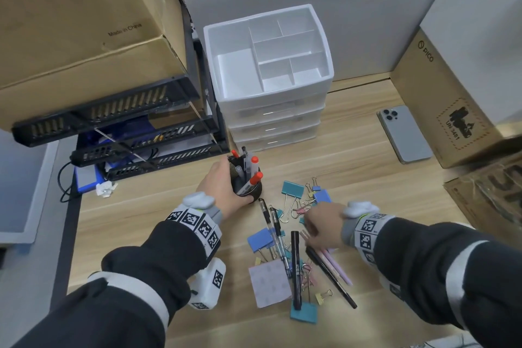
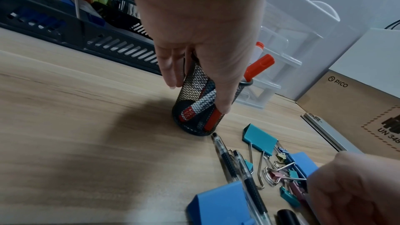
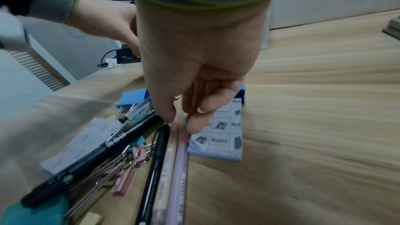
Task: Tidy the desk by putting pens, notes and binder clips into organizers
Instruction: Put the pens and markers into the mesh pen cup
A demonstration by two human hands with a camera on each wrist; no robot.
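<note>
A black mesh pen cup [image 1: 248, 178] stands upright on the wooden counter [image 1: 353, 150], already loaded with red-capped markers [image 1: 255, 177] and other pens; the left hand [image 1: 223, 186] wraps its fingers and thumb round the cup's wall, a grip that appears meant to steady the light cup while more pens go in. Just beside the cup's base lie two clear gel pens [image 1: 272, 223], and beyond them a loose heap of binder clips [image 1: 306, 200] in teal, blue, pink and yellow, with a black marker [image 1: 295, 268] laid across several of them. The right hand [image 1: 322, 230] reaches into this heap, thumb and fingertips [image 3: 195, 122] closing on the upper end of a pale pink pen [image 3: 180, 168], which lies flat alongside a cream pen [image 3: 165, 168] and a thin black pen [image 3: 155, 160]; whether the pinch takes one pen or both pale ones cannot be told. A blue pad of notes [image 3: 218, 140] lies just beside these pens, and a lilac sheet of notes [image 1: 269, 282] sits partly under the clips. Behind the cup, the white drawer organizer [image 1: 268, 76] shows open compartments on top, a likely place for clips and notes. A black tiered tray [image 1: 118, 133], cardboard boxes [image 1: 70, 17] and a face-down phone [image 1: 405, 134] border the work area.
</note>
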